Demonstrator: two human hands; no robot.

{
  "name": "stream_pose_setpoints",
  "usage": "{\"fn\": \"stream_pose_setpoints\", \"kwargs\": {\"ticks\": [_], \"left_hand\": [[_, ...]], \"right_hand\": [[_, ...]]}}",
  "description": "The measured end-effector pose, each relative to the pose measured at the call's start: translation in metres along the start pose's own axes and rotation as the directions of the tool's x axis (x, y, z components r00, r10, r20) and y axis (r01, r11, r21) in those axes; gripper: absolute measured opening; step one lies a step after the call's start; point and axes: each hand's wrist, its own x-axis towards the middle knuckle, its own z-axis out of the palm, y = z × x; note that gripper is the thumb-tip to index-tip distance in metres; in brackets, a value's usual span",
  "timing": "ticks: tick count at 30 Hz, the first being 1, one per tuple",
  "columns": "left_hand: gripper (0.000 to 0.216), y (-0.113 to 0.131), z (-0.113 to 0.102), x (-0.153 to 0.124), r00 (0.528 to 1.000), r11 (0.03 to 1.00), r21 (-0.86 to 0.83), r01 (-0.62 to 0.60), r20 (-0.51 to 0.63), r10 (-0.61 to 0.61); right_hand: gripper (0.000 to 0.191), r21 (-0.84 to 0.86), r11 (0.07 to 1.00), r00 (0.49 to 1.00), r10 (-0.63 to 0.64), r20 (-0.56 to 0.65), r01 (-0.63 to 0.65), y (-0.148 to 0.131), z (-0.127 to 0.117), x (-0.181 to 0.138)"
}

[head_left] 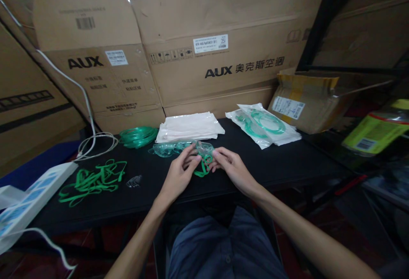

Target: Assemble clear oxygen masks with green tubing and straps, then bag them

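A clear plastic oxygen mask (179, 147) with a green elastic strap (204, 166) lies on the black table (287, 164) just in front of me. My left hand (180, 172) pinches the mask and strap from the left. My right hand (228, 166) pinches the strap end from the right. Both hands have their fingers closed on it.
A pile of green straps (92, 181) and a small clear part (134, 181) lie at left. Coiled green tubing (139, 136), a stack of white bags (190, 127) and two packed bags (265, 125) sit farther back. Cardboard boxes (220, 36) wall the rear. A white power strip (35, 194) lies far left.
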Motion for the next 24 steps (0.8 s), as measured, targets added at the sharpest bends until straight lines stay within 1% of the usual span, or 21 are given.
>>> {"fn": "stream_pose_setpoints", "kwargs": {"ticks": [2, 6, 9, 12, 14, 16, 18, 21, 24], "left_hand": [[0.054, 0.001, 0.001, 0.0, 1.0, 0.998, 0.067, -0.011, -0.023, 0.013], [0.033, 0.008, -0.003, -0.001, 0.994, 0.962, 0.262, -0.076, -0.059, 0.094], [0.028, 0.012, -0.005, -0.001, 0.988, 0.941, 0.316, -0.117, -0.055, 0.141], [0.028, 0.013, -0.005, -0.002, 0.988, 0.953, 0.28, -0.114, -0.069, 0.138], [0.028, 0.013, -0.004, -0.003, 0.986, 0.971, 0.225, -0.074, -0.129, 0.105], [0.029, 0.013, -0.004, -0.003, 0.976, 0.989, 0.146, -0.017, -0.21, 0.048], [0.035, 0.014, -0.004, -0.003, 0.966, 0.997, 0.067, 0.027, -0.259, -0.009], [0.045, 0.015, -0.006, -0.004, 0.965, 0.998, -0.011, 0.067, -0.254, -0.068], [0.044, 0.015, -0.006, -0.003, 0.969, 0.99, -0.087, 0.109, -0.211, -0.125]], "right_hand": [[0.03, -0.002, 1.0, 1.0, 0.015, 0.0, -0.015, 0.0, -0.001, 0.0], [0.03, 0.019, 0.999, 0.998, 0.034, 0.043, -0.035, 0.002, -0.002, 0.0], [0.032, 0.056, 0.998, 0.998, 0.037, 0.052, -0.04, 0.004, -0.003, -0.001], [0.031, 0.064, 0.998, 0.999, 0.025, 0.026, -0.027, 0.005, -0.003, -0.001], [0.031, 0.061, 0.998, 1.0, 0.013, 0.0, -0.013, 0.006, -0.003, -0.001], [0.03, 0.039, 0.999, 1.0, -0.004, -0.026, 0.005, 0.007, -0.003, -0.001], [0.03, 0.002, 1.0, 0.999, -0.024, -0.035, 0.024, 0.008, -0.004, 0.0], [0.029, -0.039, 0.998, 0.998, -0.049, -0.028, 0.048, 0.008, -0.004, 0.0], [0.029, -0.044, 0.997, 0.998, -0.057, -0.031, 0.056, 0.007, -0.005, -0.001]]}}
